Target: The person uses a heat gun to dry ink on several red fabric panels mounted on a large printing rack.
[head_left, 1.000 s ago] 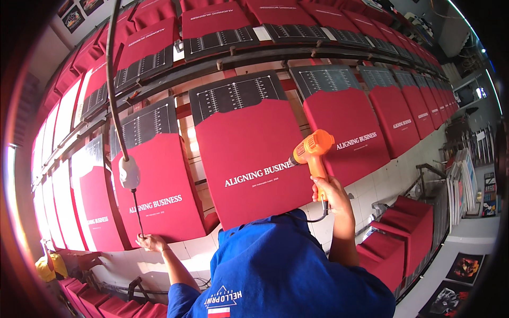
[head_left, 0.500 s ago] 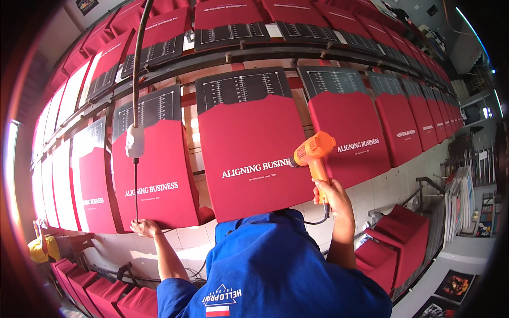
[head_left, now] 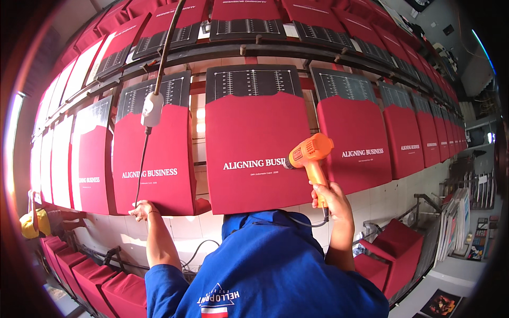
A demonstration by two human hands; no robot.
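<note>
My right hand [head_left: 337, 204] is closed round the handle of an orange heat gun [head_left: 313, 151]. Its dark nozzle points left over the white lettering of a dark red shirt [head_left: 254, 132], stretched on a black ruled printing board [head_left: 253, 82] in front of me. The nozzle hides the end of that lettering. My left hand [head_left: 143, 210] pinches a thin black cord [head_left: 141, 172] at the lower edge of the neighbouring red shirt [head_left: 151, 143]. That cord runs up to a white socket [head_left: 152, 109] on a hanging cable.
Rows of boards with red shirts [head_left: 352, 132] curve away on both sides, with a dark rail [head_left: 286, 53] behind the near row. More red-covered boards [head_left: 400, 254] stand low behind me. A person in yellow [head_left: 36, 223] is at the far left.
The view has shifted slightly. Against the shirt, the heat gun's nozzle has moved a little left along the lettering. My left hand keeps its hold on the cord.
</note>
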